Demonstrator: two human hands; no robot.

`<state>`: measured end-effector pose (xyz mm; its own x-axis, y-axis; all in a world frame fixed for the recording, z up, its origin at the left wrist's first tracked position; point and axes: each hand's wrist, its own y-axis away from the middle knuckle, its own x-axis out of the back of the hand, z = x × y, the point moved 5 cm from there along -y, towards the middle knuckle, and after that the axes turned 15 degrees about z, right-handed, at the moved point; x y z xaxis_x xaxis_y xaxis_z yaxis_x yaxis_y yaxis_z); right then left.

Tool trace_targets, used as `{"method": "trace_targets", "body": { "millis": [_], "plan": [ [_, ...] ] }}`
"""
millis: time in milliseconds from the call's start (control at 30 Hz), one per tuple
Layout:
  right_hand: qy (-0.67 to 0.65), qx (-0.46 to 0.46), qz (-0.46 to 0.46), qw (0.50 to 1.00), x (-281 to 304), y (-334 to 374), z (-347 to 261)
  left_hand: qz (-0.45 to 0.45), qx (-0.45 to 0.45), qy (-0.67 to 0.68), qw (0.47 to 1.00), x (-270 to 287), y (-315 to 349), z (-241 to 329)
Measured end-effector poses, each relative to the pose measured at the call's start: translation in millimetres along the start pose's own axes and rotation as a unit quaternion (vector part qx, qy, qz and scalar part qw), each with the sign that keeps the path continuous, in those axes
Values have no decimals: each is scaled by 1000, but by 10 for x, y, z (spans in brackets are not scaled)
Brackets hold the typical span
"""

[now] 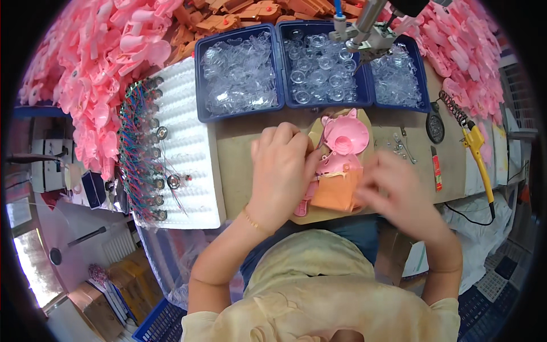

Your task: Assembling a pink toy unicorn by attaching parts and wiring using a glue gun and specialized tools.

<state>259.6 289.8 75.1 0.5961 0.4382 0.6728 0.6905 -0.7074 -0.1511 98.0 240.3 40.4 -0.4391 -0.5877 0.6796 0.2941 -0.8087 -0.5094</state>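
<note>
A pink plastic toy shell (348, 135) with small ears and a round recess lies open-side up in front of me, on a tan base (313, 132). An orange block (337, 192) covers the lower part of the shell. Thin wires (329, 175) run across the shell just above the block. At the shell's left edge is my left hand (284, 168), its fingers curled and closed; what they pinch is hidden. My right hand (393, 191) is beside the block's right side, smeared by motion, so its grip does not show.
Blue bins (240, 114) of clear plastic parts stand behind. White ridged foam (196, 171) at left carries wired round parts (172, 181). Pink shells (114, 74) pile up on both sides. A yellow soldering iron (476, 148), red cutter (436, 170) and screws (397, 139) lie right. A metal machine head (367, 40) hangs above.
</note>
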Motion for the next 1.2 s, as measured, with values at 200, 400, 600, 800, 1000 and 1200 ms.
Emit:
{"method": "trace_targets", "body": {
  "millis": [200,400,600,800,1000,1200],
  "plan": [
    [-93,-9,-59,994,-305,491,-31,-53,129,149,979,-48,156,-33],
    [-80,-78,61,992,-106,-193,-183,20,0,30,999,5,212,74],
    [-131,-95,101,982,-201,-465,58,44,-16,20,999,19,191,100],
    [-31,-37,5,999,-74,-60,149,-27,226,198,953,-86,251,-179],
    [44,104,-79,990,-216,-24,20,-31,366,346,863,-114,251,-264],
    [110,66,-46,991,-341,403,-194,-23,85,147,985,24,170,-53]
  ]
}}
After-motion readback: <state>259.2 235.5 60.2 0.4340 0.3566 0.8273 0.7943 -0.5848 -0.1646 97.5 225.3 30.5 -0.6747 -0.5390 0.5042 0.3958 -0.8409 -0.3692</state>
